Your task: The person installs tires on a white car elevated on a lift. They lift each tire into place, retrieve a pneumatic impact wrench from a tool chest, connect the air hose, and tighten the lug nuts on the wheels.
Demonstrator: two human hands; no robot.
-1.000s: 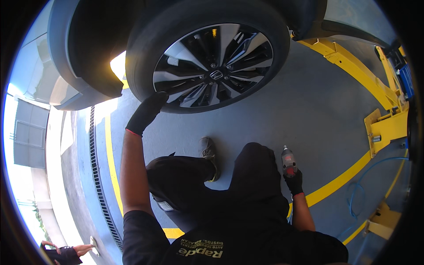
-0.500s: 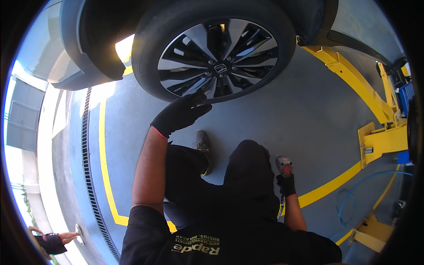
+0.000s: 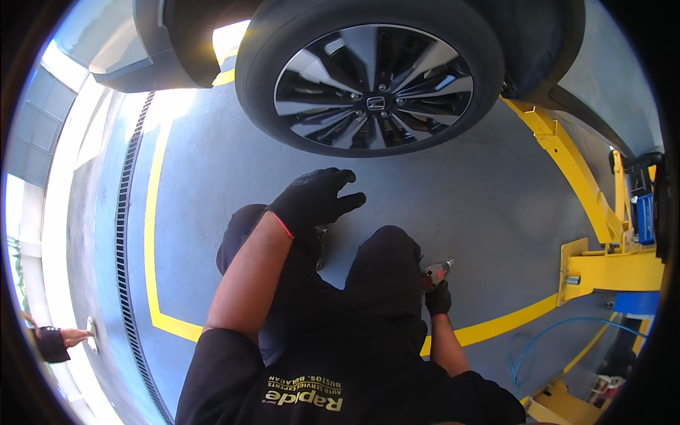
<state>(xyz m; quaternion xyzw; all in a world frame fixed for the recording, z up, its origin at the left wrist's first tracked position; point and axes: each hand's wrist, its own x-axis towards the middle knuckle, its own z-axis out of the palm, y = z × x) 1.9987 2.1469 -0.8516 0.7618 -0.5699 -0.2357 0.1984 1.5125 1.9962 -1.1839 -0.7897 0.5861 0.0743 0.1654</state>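
Observation:
A car wheel (image 3: 375, 142) with a black tyre and a two-tone alloy rim hangs above the floor in front of me. My left hand (image 3: 315, 200), in a black glove, is below the tyre and apart from it. Its fingers are spread and hold nothing. Low beside my right knee, my right hand (image 3: 438, 299), gloved too, is wrapped round a red and grey impact wrench (image 3: 436, 275). The wrench's socket end points right, away from the wheel. Lug nuts (image 3: 383, 88) show around the hub.
A yellow lift arm (image 3: 574, 173) runs from under the car to a yellow lift base (image 3: 609, 271) at right. A blue air hose (image 3: 545, 329) curls on the floor nearby. At far left, another person's hand (image 3: 73, 336) holds a pale object. A floor drain grate (image 3: 122, 241) runs along the left.
My left hand has come away from the tyre's lower edge, toward me. The wheel has turned somewhat. The impact wrench has swung to point right. My view has shifted.

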